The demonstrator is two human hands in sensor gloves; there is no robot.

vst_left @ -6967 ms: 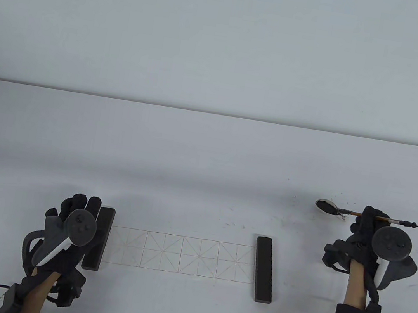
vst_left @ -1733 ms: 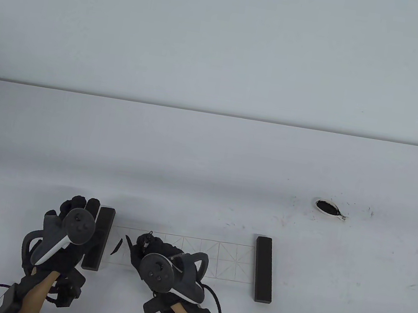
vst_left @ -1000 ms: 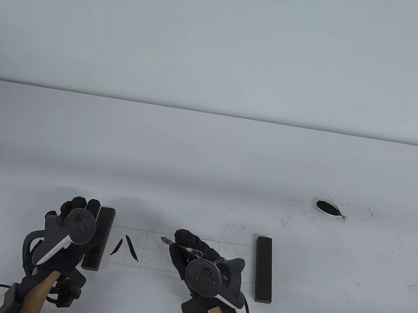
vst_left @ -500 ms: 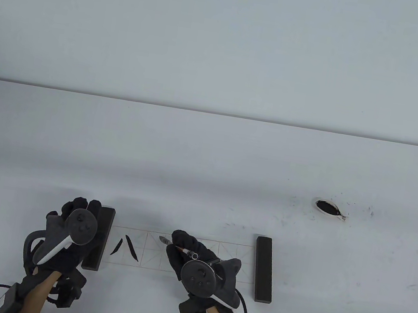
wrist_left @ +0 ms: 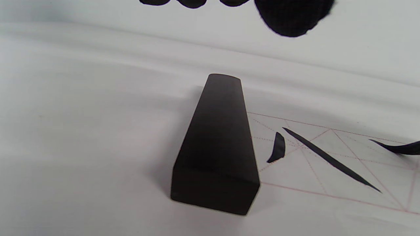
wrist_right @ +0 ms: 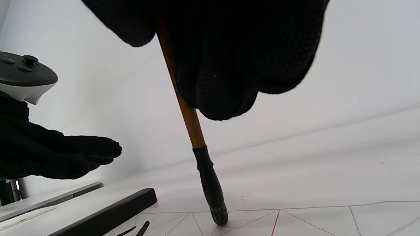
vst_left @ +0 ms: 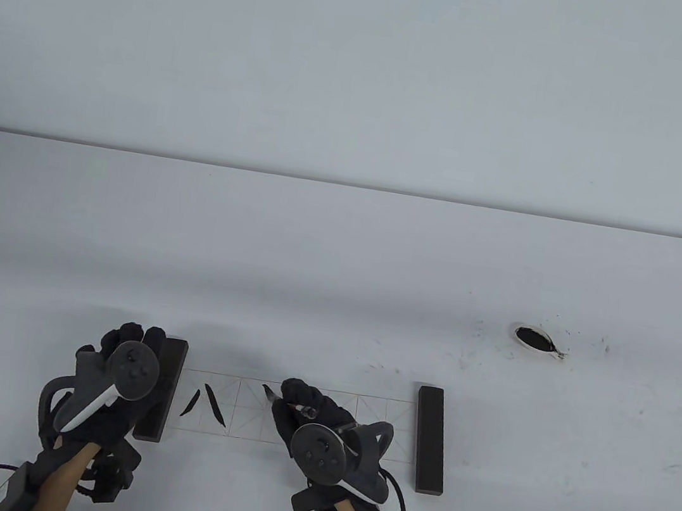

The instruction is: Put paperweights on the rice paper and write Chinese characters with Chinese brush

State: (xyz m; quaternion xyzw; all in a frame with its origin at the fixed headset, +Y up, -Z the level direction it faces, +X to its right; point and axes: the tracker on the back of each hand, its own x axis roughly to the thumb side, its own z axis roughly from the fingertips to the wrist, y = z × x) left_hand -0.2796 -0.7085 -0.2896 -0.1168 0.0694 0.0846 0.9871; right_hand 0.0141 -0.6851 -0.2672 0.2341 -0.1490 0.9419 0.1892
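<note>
Now the right hand (vst_left: 304, 413) pinches the Chinese brush (wrist_right: 193, 131), its tip touching the top edge of the second grid square on the rice paper (vst_left: 323, 419), just right of the two finished strokes (vst_left: 207, 403). That strip runs left-right between two paperweights; remaining squares lie rightward. The left hand (vst_left: 118, 376), fingers straight, hovers over the left paperweight (wrist_left: 218, 144); the right paperweight (vst_left: 430, 438) lies unattended.

White table (vst_left: 342, 249): paper (vst_left: 381, 412), paperweights, dish (vst_left: 534, 339)

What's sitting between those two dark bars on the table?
In the table view, between the left paperweight and right paperweight lies the gridded rice paper, bearing two ink strokes, with the right hand holding the brush.
</note>
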